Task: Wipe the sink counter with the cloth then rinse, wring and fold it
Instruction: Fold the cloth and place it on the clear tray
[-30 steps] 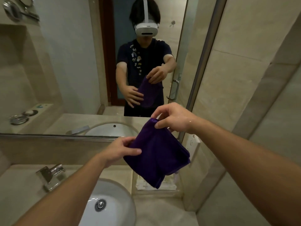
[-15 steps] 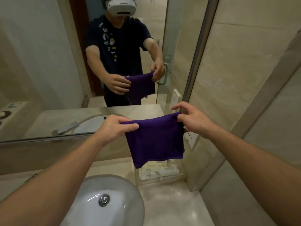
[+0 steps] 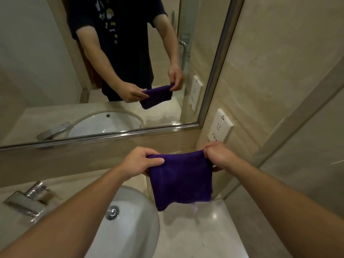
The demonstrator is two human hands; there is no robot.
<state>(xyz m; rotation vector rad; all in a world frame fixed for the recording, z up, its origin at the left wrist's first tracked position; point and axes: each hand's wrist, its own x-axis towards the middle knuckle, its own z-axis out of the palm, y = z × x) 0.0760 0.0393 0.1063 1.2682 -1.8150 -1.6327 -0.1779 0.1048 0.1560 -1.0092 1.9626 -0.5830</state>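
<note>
Fingers of left hand (image 3: 138, 162) and right hand (image 3: 216, 157) are pinching the soft, floppy purple cloth's (image 3: 181, 180) top corners above the round white sink (image 3: 130, 220).

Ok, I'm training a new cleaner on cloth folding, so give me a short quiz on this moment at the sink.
1. True or false: only the left hand grips the purple fleecy cloth.
2. Relative to the white round basin, the cloth hangs: A) inside it, B) to its left, C) mostly to its right, above the beige stone counter.
3. Fill in: the right hand pinches the cloth's upper ___ corner.
Key: 1 false; 2 C; 3 right.
</note>
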